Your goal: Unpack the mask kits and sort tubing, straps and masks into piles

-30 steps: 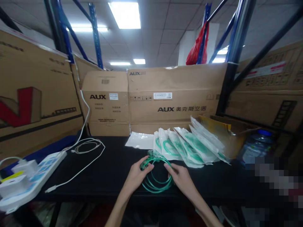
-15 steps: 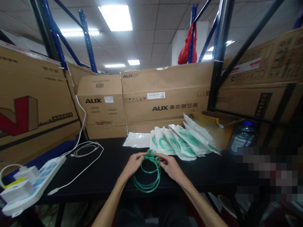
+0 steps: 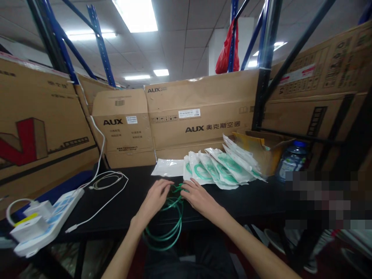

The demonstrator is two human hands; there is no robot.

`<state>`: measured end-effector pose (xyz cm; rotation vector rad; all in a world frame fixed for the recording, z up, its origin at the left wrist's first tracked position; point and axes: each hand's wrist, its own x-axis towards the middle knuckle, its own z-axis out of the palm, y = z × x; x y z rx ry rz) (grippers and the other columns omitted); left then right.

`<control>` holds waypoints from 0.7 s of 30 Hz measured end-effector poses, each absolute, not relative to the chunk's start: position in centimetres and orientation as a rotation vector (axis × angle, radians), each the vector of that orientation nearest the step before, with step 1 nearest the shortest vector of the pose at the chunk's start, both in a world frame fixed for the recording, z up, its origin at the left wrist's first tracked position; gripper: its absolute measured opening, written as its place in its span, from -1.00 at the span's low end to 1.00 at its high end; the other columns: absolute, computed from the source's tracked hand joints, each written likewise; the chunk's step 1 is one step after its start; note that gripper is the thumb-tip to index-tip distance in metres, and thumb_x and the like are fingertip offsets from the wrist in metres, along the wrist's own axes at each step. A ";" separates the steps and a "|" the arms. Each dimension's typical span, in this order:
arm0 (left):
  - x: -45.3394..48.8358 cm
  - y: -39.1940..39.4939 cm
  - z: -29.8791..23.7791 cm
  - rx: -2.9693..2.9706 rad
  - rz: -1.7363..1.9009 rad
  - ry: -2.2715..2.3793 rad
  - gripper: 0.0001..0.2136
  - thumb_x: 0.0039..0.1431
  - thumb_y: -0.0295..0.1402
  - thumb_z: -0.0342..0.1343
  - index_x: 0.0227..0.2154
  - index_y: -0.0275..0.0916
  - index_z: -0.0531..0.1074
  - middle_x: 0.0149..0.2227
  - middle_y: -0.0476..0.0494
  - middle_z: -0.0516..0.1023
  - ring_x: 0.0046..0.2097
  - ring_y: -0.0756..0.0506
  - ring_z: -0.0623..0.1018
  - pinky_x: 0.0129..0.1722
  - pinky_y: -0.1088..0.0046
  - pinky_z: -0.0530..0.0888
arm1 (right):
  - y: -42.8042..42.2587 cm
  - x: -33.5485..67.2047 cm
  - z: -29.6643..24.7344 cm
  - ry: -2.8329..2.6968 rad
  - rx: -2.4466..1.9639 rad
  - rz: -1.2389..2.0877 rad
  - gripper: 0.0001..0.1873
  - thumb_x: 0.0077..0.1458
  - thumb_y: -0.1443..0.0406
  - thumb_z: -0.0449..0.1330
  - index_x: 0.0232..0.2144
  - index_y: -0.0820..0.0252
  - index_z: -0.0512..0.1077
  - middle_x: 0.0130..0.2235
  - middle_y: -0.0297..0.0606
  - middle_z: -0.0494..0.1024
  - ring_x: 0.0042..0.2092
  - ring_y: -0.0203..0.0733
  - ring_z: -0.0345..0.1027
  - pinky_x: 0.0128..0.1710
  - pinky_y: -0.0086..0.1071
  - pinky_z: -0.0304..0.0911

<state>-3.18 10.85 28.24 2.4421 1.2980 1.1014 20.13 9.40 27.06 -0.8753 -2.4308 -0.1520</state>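
Your right hand (image 3: 199, 197) has a narrow grip on the thin, glossy green tubing (image 3: 174, 202); your left hand (image 3: 157, 195) reaches the same strands, but its fingertips are blurred, so I cannot tell whether they hold. Below your hands the tubing falls in smooth round loops past the near edge of the black tabletop (image 3: 122, 205). Farther right, flat, crinkled white pouches (image 3: 215, 170) show green coils through their film.

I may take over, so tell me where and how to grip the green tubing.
Probably pinch the green tubing from above, at its bunched upper end between the left hand and right hand: strands gather there, while the wide loops spread loosely past the front edge of the table.
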 end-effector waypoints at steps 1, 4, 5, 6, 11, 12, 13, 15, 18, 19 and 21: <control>-3.4 11.6 27.6 2.448 1.076 1.296 -0.72 0.40 -0.30 -0.05 -0.11 -0.16 0.58 -0.09 -0.17 0.62 -0.02 -0.19 0.56 0.11 0.21 0.43 | 9.5 19.8 27.1 -2.452 -0.880 -0.177 -0.83 0.30 0.44 0.17 -0.12 0.18 0.51 0.04 -0.07 0.54 0.24 0.01 0.27 0.36 0.11 0.00; -3.3 14.6 26.1 2.459 1.022 1.295 -0.70 0.41 -0.27 -0.06 -0.15 -0.22 0.59 -0.15 -0.20 0.64 -0.09 -0.19 0.60 0.02 0.25 0.48 | 9.7 19.0 27.4 -2.502 -0.893 -0.214 -0.92 0.28 0.35 0.24 -0.18 0.19 0.53 -0.05 -0.09 0.58 0.13 0.05 0.38 0.28 0.11 0.15; -3.0 15.5 25.9 2.466 1.011 1.289 -0.69 0.43 -0.26 -0.07 -0.15 -0.22 0.59 -0.14 -0.20 0.65 -0.08 -0.18 0.60 0.03 0.27 0.48 | 9.7 18.9 27.4 -2.514 -0.899 -0.212 -0.91 0.26 0.31 0.26 -0.19 0.19 0.54 -0.09 -0.10 0.58 0.09 0.04 0.42 0.23 0.06 0.22; -2.6 16.3 25.9 2.475 1.000 1.278 -0.68 0.44 -0.24 -0.08 -0.13 -0.22 0.58 -0.13 -0.19 0.64 -0.07 -0.17 0.59 0.04 0.28 0.46 | 9.6 18.8 27.5 -2.522 -0.907 -0.205 -0.88 0.25 0.28 0.28 -0.18 0.19 0.55 -0.10 -0.10 0.58 0.06 0.03 0.44 0.19 -0.01 0.29; -0.6 18.3 27.9 2.503 0.927 1.250 -0.64 0.45 -0.17 -0.09 -0.14 -0.21 0.59 -0.11 -0.17 0.64 0.00 -0.16 0.57 0.12 0.33 0.40 | 9.2 20.2 27.8 -2.523 -0.985 -0.170 -0.72 0.23 0.26 0.30 -0.02 0.21 0.56 0.13 0.00 0.48 0.18 0.00 0.39 0.18 -0.22 0.33; -0.8 18.2 28.4 2.496 0.917 1.270 -0.61 0.45 -0.15 -0.11 -0.13 -0.23 0.59 -0.10 -0.19 0.64 0.01 -0.17 0.57 0.13 0.32 0.40 | 9.1 20.7 27.9 -2.528 -0.999 -0.169 -0.71 0.25 0.28 0.29 0.01 0.19 0.55 0.18 0.00 0.45 0.20 0.00 0.38 0.21 -0.22 0.31; -1.3 17.8 28.9 2.485 0.904 1.295 -0.59 0.46 -0.13 -0.14 -0.10 -0.24 0.58 -0.07 -0.21 0.64 0.02 -0.17 0.57 0.13 0.32 0.40 | 9.0 21.1 27.9 -2.538 -1.008 -0.169 -0.69 0.26 0.31 0.27 0.05 0.18 0.53 0.20 -0.01 0.44 0.22 -0.01 0.37 0.22 -0.22 0.30; -3.0 16.1 29.4 2.464 0.845 1.350 -0.54 0.45 -0.07 -0.14 -0.01 -0.25 0.56 0.00 -0.24 0.62 0.04 -0.19 0.58 0.12 0.32 0.41 | 9.0 22.0 27.9 -2.571 -1.010 -0.167 -0.62 0.27 0.37 0.23 0.12 0.17 0.49 0.23 -0.02 0.43 0.24 -0.03 0.36 0.23 -0.25 0.29; -6.5 12.4 28.8 2.453 0.679 1.433 -0.48 0.33 0.04 0.03 0.10 -0.26 0.52 0.10 -0.29 0.58 0.05 -0.24 0.59 0.08 0.30 0.45 | 9.0 23.0 27.8 -2.631 -0.988 -0.170 -0.48 0.24 0.50 0.17 0.21 0.14 0.41 0.27 -0.05 0.40 0.26 -0.08 0.33 0.23 -0.27 0.28; -7.4 11.2 28.4 2.453 0.629 1.466 -0.46 0.27 0.04 0.10 0.11 -0.27 0.52 0.11 -0.31 0.57 0.08 -0.27 0.57 0.09 0.27 0.45 | 9.0 23.2 27.7 -2.645 -0.987 -0.178 -0.41 0.21 0.55 0.14 0.24 0.13 0.38 0.28 -0.05 0.38 0.27 -0.08 0.31 0.23 -0.26 0.27; -8.6 9.3 27.5 2.468 0.557 1.512 -0.52 0.22 -0.05 0.18 0.09 -0.25 0.54 0.12 -0.30 0.56 0.11 -0.31 0.54 0.12 0.22 0.43 | 8.7 23.4 27.8 -2.661 -1.002 -0.213 -0.30 0.14 0.65 0.08 0.28 0.13 0.34 0.29 0.00 0.35 0.28 -0.03 0.28 0.23 -0.17 0.26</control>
